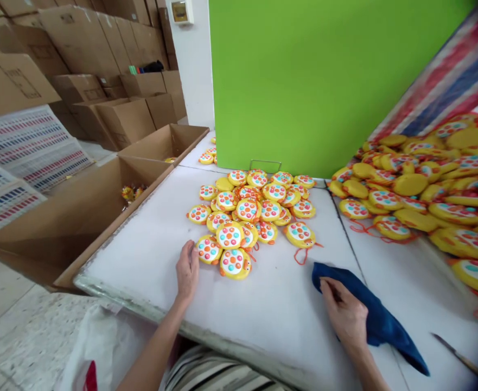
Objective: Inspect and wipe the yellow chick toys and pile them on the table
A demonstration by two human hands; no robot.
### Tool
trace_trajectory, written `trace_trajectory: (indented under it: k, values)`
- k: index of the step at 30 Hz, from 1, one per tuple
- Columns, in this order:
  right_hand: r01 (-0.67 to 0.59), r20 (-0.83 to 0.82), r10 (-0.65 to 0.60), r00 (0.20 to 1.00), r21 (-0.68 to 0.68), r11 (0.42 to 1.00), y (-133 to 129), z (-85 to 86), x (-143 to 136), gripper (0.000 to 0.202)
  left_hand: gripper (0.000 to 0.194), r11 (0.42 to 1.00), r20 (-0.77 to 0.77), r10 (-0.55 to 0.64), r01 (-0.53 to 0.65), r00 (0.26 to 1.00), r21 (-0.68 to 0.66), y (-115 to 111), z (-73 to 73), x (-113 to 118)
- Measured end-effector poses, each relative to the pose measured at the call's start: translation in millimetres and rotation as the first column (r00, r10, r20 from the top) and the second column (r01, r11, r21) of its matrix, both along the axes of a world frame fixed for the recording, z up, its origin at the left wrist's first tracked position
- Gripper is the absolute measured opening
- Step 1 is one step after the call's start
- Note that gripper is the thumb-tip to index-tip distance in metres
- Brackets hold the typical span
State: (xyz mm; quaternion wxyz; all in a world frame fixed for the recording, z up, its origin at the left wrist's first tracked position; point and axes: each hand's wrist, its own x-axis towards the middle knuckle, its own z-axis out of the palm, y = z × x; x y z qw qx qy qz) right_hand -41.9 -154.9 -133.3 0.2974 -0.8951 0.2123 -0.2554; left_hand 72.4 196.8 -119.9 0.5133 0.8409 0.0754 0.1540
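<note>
- Yellow duck-shaped toys (247, 209) with dotted white ovals lie piled mid-desk (263, 326); one with a red cord loop (301, 256) sits just off the pile's right side.
- The left hand (187, 271) is empty and loosely open, just beside the pile's near-left edge; contact is unclear.
- The right hand (344, 312) curls its fingers over a blue cloth (389, 328); whether they grip it, I cannot tell.
- A knife (458, 355) lies right of the cloth.
- Farther right, a larger heap of such toys (409, 184) rests below a striped sheet (434, 81).
- At left, an open carton (59, 239) holds a few partly hidden items (132, 194).
- Much seems left, judging by pile and heap; which toys are finished does not show.
</note>
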Motion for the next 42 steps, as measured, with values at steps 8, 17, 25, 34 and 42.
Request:
trace_trajectory:
  k: [8, 17, 25, 34, 42]
  values:
    - [0.017, -0.047, -0.018, 0.999, -0.031, 0.999, 2.1, 1.7, 0.5, 0.047, 0.042, 0.999, 0.027, -0.012, 0.013, 1.0, -0.043, -0.2, 2.5, -1.1]
    - [0.028, -0.054, -0.031, 0.998, -0.055, 0.998, 4.5, 4.3, 0.0, 0.051, 0.041, 0.999, 0.049, 0.006, -0.004, 0.999, -0.046, 0.7, -4.1, 1.4]
    - [-0.005, -0.086, -0.001, 0.996, -0.076, 0.997, 4.7, 8.4, -0.7, 0.052, 0.037, 0.999, 0.065, 0.024, -0.026, 0.998, 0.024, 0.5, -9.4, 3.0]
    - [-0.045, -0.096, 0.045, 0.994, -0.001, 0.999, 16.4, 16.7, -0.4, 0.041, 0.045, 0.999, 0.044, -0.008, 0.006, 0.999, 0.034, 2.1, -3.3, -0.9]
    - [-0.443, -0.092, 0.434, 0.896, -0.164, 0.881, 61.7, 28.6, 31.9, 0.029, 0.047, 0.982, -0.01, -0.006, 0.008, 1.0, 0.188, 2.2, 3.0, 2.7]
